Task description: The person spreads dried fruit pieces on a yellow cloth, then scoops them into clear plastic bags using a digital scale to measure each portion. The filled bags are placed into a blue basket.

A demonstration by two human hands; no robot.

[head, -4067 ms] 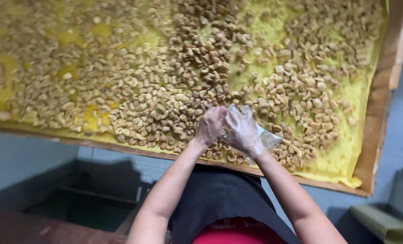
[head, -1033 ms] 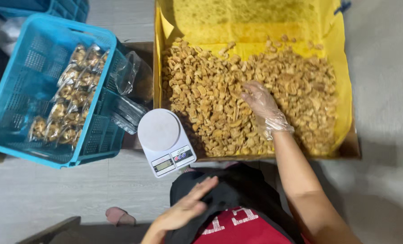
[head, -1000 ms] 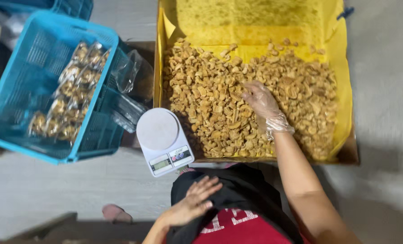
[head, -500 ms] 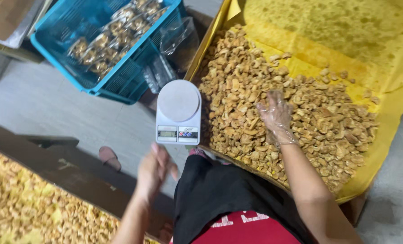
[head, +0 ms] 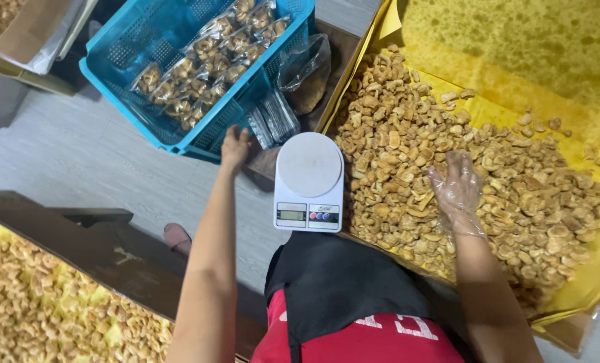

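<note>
My left hand (head: 234,148) is stretched out bare, fingers apart, beside a stack of clear empty bags (head: 271,121) at the lower corner of a blue plastic crate (head: 118,87). The crate holds several sealed bags of fried snacks (head: 202,67). My right hand (head: 456,191), in a thin clear plastic glove, rests flat with fingers spread on a heap of golden fried snack pieces (head: 407,168) in a yellow-lined tray (head: 582,282). A white digital kitchen scale (head: 310,181) with nothing on its round plate sits between my two arms.
A loose clear bag (head: 306,67) lies between crate and tray. At the lower left a dark wooden frame (head: 78,235) borders another yellow-lined tray of snack pieces (head: 37,316). A cardboard box (head: 24,47) sits at the top left. The floor is grey.
My left hand has risen from near my lap and reached forward to the crate's corner by the empty bags. My right hand has stayed on the snack heap. The view has shifted.
</note>
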